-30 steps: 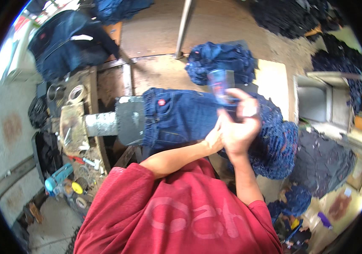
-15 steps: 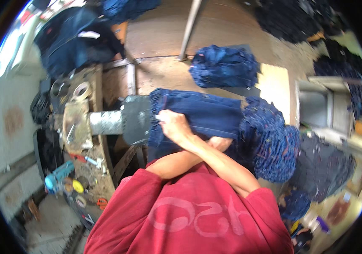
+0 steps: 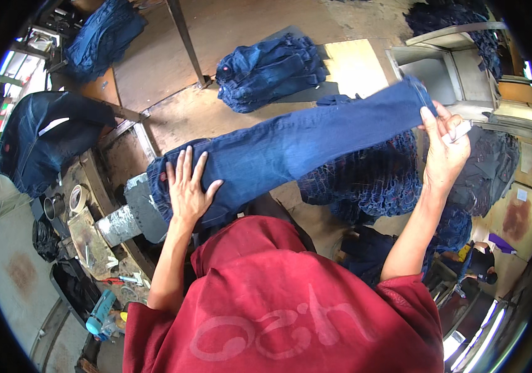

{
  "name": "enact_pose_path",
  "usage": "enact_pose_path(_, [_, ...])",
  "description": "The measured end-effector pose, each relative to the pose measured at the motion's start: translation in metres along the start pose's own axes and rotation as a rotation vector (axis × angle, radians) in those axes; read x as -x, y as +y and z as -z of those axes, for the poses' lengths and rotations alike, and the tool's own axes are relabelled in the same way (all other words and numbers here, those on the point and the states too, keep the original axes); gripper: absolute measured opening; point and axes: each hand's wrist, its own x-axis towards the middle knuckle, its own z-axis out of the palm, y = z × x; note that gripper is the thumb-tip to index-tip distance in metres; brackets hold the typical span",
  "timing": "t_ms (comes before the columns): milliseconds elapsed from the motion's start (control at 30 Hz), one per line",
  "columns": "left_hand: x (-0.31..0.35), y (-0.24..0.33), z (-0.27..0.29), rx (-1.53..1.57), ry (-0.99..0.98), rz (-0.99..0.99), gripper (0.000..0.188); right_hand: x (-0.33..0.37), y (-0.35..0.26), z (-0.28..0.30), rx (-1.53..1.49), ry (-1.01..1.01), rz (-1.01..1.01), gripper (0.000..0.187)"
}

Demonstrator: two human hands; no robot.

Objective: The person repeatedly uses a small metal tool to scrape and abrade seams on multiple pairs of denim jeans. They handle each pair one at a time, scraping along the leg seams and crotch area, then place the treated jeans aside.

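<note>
Two hands hold one pair of dark blue jeans [image 3: 291,149] stretched out in front of you. Your left hand [image 3: 188,186] lies flat and open, fingers spread, pressing the waist end of the jeans down over the grey metal block [image 3: 145,208] at the edge of the counter [image 3: 92,239]. Your right hand [image 3: 445,146] is raised, its grip closed on the leg end of the jeans, pinched between thumb and fingers, so the leg runs taut from lower left up to upper right. Below the stretched leg sits a heap of blue jeans [image 3: 371,183], close to your right forearm. A folded stack of jeans [image 3: 269,69] lies on the floor beyond, well apart from both hands. On the counter to your left rest a roll of tape [image 3: 78,198] and a small teal tool [image 3: 100,311].
</note>
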Motion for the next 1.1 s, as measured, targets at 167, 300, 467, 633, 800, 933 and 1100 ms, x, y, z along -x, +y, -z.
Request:
enact_pose_path(167, [0.049, -0.09, 0.01, -0.14, -0.003, 0.087, 0.09, 0.024, 0.075, -0.001, 0.416, -0.171, -0.017, 0.025])
enact_pose_path(300, [0.066, -0.118, 0.058, -0.303, -0.05, 0.208, 0.091, 0.081, 0.068, -0.021, 0.489, -0.411, -0.094, 0.027])
enact_pose_path(467, [-0.031, -0.03, 0.03, -0.024, 0.17, 0.044, 0.097, 0.162, 0.049, -0.091, 0.207, -0.655, -0.172, 0.016])
enact_pose_path(633, [-0.146, 0.011, -0.05, 0.327, -0.425, -0.041, 0.085, 0.24, 0.042, -0.152, 0.283, -0.788, -0.219, 0.016])
enact_pose_path(800, [-0.171, -0.015, -0.081, 0.34, -0.302, -0.223, 0.09, 0.277, 0.064, -0.2, 0.338, -0.54, 0.068, 0.03])
enact_pose_path(933, [-0.19, -0.016, -0.088, 0.179, -0.013, -0.392, 0.084, 0.278, 0.087, -0.232, 0.488, -0.478, 0.269, 0.017])
enact_pose_path(1100, [-0.199, -0.011, -0.084, 0.263, -0.123, -0.248, 0.074, 0.269, 0.091, -0.268, 0.587, -0.448, 0.241, 0.01])
